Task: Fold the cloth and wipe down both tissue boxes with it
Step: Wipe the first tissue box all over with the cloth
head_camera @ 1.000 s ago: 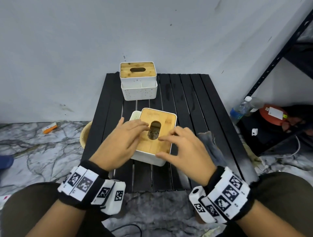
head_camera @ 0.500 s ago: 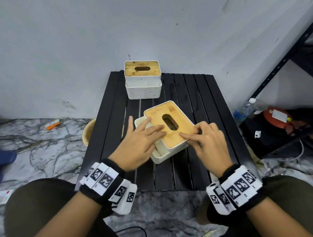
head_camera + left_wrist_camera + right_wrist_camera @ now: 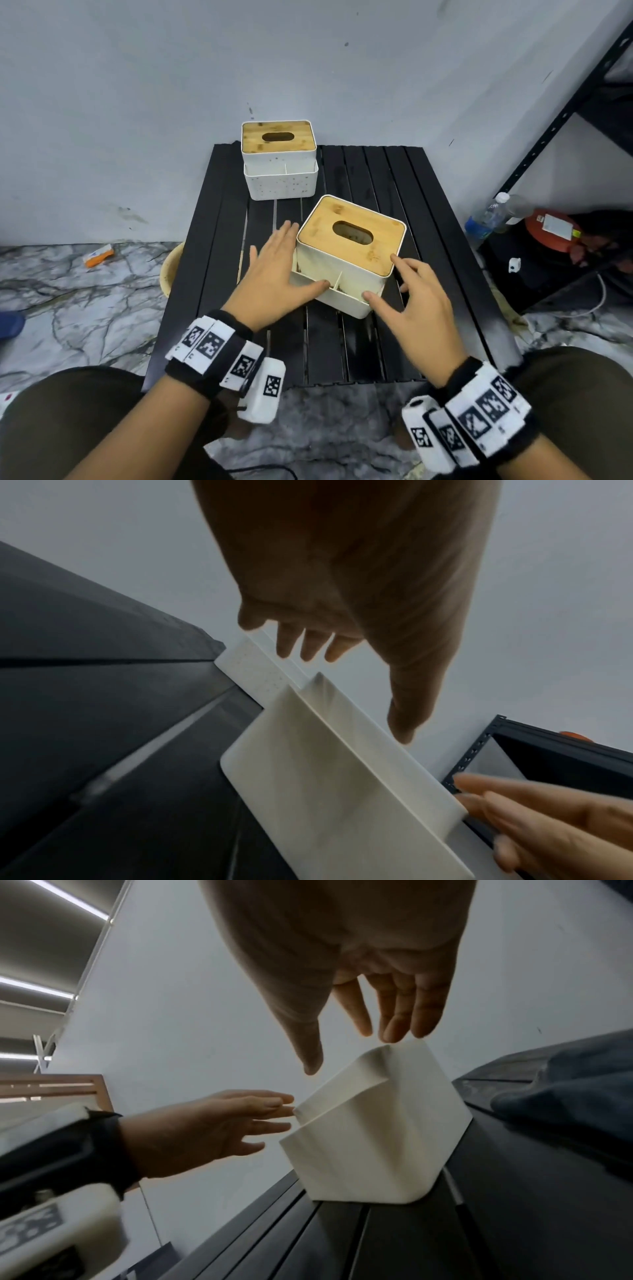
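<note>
The near tissue box [image 3: 349,253], white with a bamboo lid, stands askew mid-table with its tray side facing me. My left hand [image 3: 274,274] lies flat along its left side, fingers straight and thumb on the tray rim. My right hand [image 3: 414,301] is spread at its right corner, with a fingertip on the lid edge and the thumb at the tray corner. The far tissue box [image 3: 279,157] stands at the table's back edge. The dark grey-blue cloth [image 3: 565,1093] lies bunched on the table right of the near tissue box [image 3: 377,1123]; the head view hides it under my right hand.
The black slatted table [image 3: 445,274] stands against a grey wall. A beige basin [image 3: 169,267] sits on the floor at its left. To the right are a plastic bottle [image 3: 486,219], a red object [image 3: 551,229] and a black metal shelf [image 3: 565,113].
The near box has been turned counterclockwise, so its tray now faces me. Both hands slid off the lid to the box's sides.
</note>
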